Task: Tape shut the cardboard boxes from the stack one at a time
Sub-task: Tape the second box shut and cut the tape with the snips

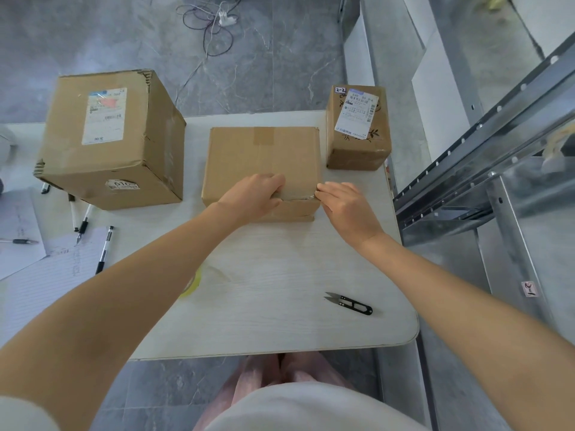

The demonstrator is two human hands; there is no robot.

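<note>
A: Where does the box being sealed stand?
B: The middle box [264, 157] sits toward the far edge of the table [280, 269], between a big box [109, 141] and a small box [357, 129].
A: Why are the hands placed so?
B: The left hand [252, 194] curls its fingers over the near top edge, probably to steady it. The right hand [345, 206], fingers straight and pressed together, pushes the clear tape [303, 198] down at the near right corner, likely so that it sticks

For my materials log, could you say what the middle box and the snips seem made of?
The middle box: matte brown cardboard, creased at its edges. The snips: black handles, likely plastic or painted metal; the greyish blades look like steel.
</note>
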